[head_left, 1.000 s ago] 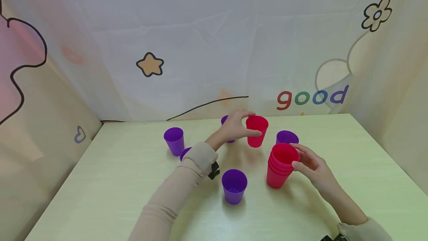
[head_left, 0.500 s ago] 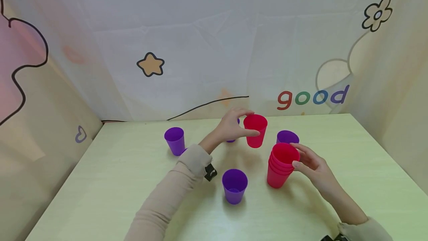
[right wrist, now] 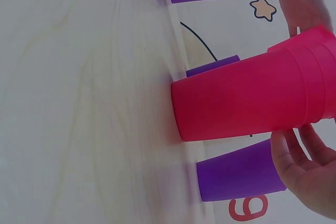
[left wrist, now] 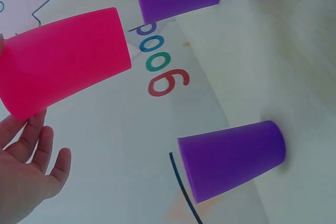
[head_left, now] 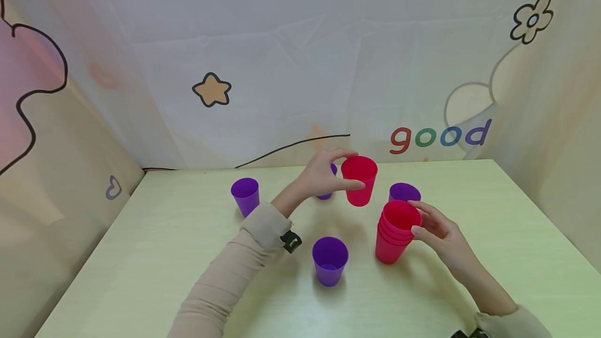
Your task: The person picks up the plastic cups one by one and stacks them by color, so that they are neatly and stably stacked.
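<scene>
My left hand [head_left: 318,175] holds a single red cup [head_left: 359,184] by its sides, thumb in front and fingers at the far rim. In the left wrist view that red cup [left wrist: 68,59] is raised off the table. To the right, my right hand [head_left: 443,239] grips a stack of several nested red cups [head_left: 389,244] near the rims. The right wrist view has the stack [right wrist: 236,98] with its base on the table. Purple cups stand upright around: one in front [head_left: 330,267], one back left [head_left: 246,194], one behind the stack [head_left: 405,191], one partly behind my left hand [head_left: 325,195].
The pale table [head_left: 155,254] runs back to a printed cloth backdrop [head_left: 281,67] with a star and the word "good". Cloth also rises at both sides. My left sleeve [head_left: 235,270] crosses the table's middle and hides part of it.
My left hand has shifted slightly left and up, still holding the red cup. Its sleeve now covers a purple cup that showed earlier. My right hand and the stack have stayed put.
</scene>
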Tool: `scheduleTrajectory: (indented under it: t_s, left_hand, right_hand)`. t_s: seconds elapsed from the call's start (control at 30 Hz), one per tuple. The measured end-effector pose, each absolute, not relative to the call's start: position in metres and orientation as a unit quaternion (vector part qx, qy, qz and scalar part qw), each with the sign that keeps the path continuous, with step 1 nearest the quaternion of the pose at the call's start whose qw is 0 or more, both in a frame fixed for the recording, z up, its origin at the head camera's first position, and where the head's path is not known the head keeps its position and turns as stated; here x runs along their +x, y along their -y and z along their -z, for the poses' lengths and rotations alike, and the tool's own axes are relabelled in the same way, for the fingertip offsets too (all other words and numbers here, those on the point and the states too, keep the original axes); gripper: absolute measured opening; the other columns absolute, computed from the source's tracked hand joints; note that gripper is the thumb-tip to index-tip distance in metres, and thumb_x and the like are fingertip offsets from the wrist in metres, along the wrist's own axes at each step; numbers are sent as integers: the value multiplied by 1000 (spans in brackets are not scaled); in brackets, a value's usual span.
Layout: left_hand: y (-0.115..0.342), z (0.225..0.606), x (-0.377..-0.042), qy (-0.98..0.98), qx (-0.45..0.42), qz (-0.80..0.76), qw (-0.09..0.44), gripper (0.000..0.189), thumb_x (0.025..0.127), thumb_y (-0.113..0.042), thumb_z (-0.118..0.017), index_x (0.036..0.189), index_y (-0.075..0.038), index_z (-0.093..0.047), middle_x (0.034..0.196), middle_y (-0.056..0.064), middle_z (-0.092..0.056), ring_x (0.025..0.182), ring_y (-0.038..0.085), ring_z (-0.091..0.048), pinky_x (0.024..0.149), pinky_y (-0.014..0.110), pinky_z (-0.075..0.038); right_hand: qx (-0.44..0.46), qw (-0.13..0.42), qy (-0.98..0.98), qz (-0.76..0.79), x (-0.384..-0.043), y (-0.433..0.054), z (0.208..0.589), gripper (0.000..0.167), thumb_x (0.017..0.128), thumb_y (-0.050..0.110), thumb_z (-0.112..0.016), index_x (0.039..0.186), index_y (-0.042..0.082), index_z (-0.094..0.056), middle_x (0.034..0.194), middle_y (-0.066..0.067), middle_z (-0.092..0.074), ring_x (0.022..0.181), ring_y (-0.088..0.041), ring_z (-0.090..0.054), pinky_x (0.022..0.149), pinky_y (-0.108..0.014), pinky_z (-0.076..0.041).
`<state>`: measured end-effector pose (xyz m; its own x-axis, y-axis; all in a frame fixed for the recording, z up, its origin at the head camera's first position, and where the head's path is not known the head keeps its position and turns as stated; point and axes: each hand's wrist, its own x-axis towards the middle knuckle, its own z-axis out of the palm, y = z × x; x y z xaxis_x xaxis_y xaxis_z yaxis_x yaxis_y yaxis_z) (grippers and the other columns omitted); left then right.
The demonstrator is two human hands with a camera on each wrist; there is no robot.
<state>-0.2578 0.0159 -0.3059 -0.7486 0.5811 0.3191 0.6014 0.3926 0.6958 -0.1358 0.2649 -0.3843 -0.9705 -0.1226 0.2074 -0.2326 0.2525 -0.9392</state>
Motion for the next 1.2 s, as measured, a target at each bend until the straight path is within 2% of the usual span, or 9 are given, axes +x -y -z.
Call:
scheduleTrajectory:
  t_s: [0.2, 0.47, 0.67, 1.2]
  left_hand:
    - [-15, 293, -249, 838, -353, 415, 12, 60, 70, -29, -77, 124, -13, -56, 122, 0, -53, 116, 14, -41, 94, 35, -37]
    - [-16, 277, -239, 832, -380, 403, 34, 60, 68, -30, -79, 122, -13, -57, 122, -1, -54, 119, 13, -37, 96, 38, -35]
    - [-18, 268, -233, 825, -401, 396, 42, 60, 68, -30, -79, 121, -13, -58, 116, -3, -55, 112, 10, -42, 92, 32, -38]
    - [-30, 257, -220, 814, -420, 401, 32, 60, 69, -30, -78, 123, -14, -57, 119, -3, -54, 112, 10, -43, 89, 27, -40]
  right_hand:
    - [112, 46, 790, -601, -135, -265, 384, 47, 92, 10, -52, 136, 7, -36, 110, 18, -55, 98, 0, -55, 76, -23, -49]
    - [128, 51, 785, -604, -137, -267, 386, 46, 92, 7, -50, 136, 7, -37, 111, 15, -56, 97, -3, -56, 75, -23, -50]
    - [129, 50, 786, -602, -137, -267, 387, 47, 92, 7, -50, 137, 6, -36, 111, 15, -56, 98, -3, -56, 75, -23, -50]
    - [134, 50, 781, -608, -137, -267, 386, 46, 92, 5, -50, 136, 8, -37, 111, 14, -57, 97, -4, -56, 75, -25, -50]
